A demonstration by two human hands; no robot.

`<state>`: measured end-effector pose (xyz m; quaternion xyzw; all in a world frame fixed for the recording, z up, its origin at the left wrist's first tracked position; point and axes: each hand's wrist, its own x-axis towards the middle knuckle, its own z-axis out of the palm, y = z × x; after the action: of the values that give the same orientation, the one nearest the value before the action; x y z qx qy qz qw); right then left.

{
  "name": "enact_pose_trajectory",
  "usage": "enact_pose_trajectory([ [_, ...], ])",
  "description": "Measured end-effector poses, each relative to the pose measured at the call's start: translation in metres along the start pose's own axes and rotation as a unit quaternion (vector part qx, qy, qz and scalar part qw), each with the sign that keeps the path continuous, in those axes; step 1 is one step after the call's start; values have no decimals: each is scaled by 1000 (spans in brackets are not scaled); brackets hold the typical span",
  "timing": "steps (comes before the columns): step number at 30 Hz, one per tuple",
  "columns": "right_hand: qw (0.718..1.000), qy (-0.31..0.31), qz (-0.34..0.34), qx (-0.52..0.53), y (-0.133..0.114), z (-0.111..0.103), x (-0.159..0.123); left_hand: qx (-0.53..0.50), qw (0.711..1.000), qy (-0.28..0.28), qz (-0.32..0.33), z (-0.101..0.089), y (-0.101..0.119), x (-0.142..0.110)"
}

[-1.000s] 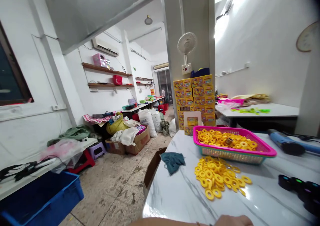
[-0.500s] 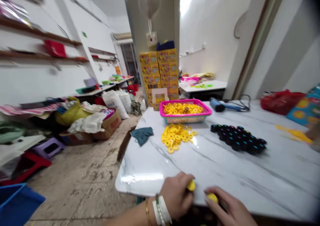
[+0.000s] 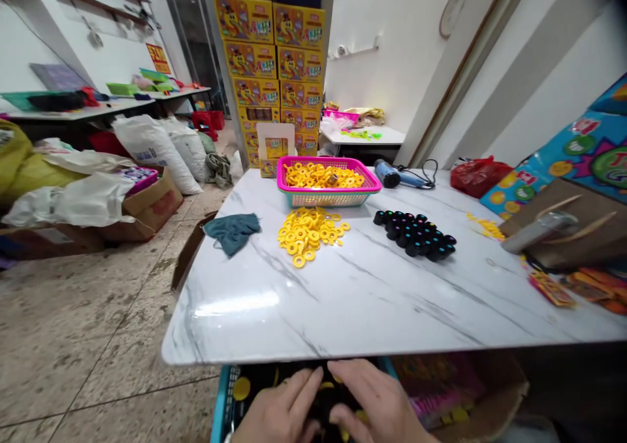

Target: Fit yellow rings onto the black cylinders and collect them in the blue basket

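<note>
My left hand (image 3: 289, 407) reaches into a blue basket (image 3: 223, 404) below the table's front edge, fingers stretched out over black pieces with yellow round ends (image 3: 241, 389). Opposite it, my right hand (image 3: 375, 397) lies over the same pieces with its fingers apart. The fingertips of both hands nearly meet; no piece is visibly gripped. On the white marbled table (image 3: 274, 325) are a pile of yellow rings (image 3: 306, 234), a group of small black cylinders (image 3: 416, 234) with coloured dots, and a pink basket (image 3: 369, 183) full of yellow rings.
A teal cloth (image 3: 232, 230) lies at the table's left. Behind are stacked yellow boxes (image 3: 252, 61) and a blue corded tool (image 3: 392, 175). At right stand a red bag (image 3: 477, 176) and a brown paper bag (image 3: 548, 214). An open carton (image 3: 509, 384) sits beneath the table.
Both hands have moved from above the table's front edge down into the blue basket. The yellow pieces held in them earlier are no longer seen in the fingers. The view has tilted down.
</note>
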<state>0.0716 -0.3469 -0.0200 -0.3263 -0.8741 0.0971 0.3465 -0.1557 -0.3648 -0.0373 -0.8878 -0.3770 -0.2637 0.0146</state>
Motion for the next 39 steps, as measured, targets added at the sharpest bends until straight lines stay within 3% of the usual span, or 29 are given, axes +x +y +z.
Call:
enact_pose_trajectory([
  [3, 1000, -1, 12, 16, 16, -27, 42, -37, 999, 25, -11, -31, -13, 35],
  [5, 999, 24, 32, -14, 38, -35, 80, -3, 999, 28, -33, -42, -34, 66],
  [7, 997, 42, 40, -53, 63, -29, 117, 70, 994, 25, -76, -41, -61, 97],
  [11, 991, -62, 41, -108, 97, -3, 158, 113, 984, -47, -130, -22, -106, 131],
  [13, 989, -98, 46, -103, 101, 4, 154, 78, 987, -71, -124, -14, -110, 130],
  [15, 990, -107, 60, -70, 98, 0, 139, 23, 991, -71, -110, -11, -101, 123],
  [18, 990, -99, 87, 40, 92, -22, 111, -100, 988, -66, -94, -13, -75, 122],
  [21, 973, -65, 145, 165, 92, -49, 88, -240, 958, -92, -131, -12, -54, 142],
  [25, 902, 23, 326, 281, 102, -75, 62, -360, 910, -129, -160, 10, -44, 200],
  [27, 872, 89, 384, 289, 112, -81, 48, -373, 910, -91, -157, 33, -48, 239],
  [30, 824, 175, 439, 313, 128, -83, 28, -304, 921, -24, -243, 76, -60, 302],
  [33, 768, 233, 476, 361, 137, -79, 18, -266, 924, 0, -274, 112, -75, 357],
  [36, 749, 258, 481, 375, 137, -76, 21, -240, 932, -9, -272, 130, -86, 390],
  [39, 754, 257, 471, 379, 133, -76, 27, -221, 942, -30, -253, 130, -88, 396],
])
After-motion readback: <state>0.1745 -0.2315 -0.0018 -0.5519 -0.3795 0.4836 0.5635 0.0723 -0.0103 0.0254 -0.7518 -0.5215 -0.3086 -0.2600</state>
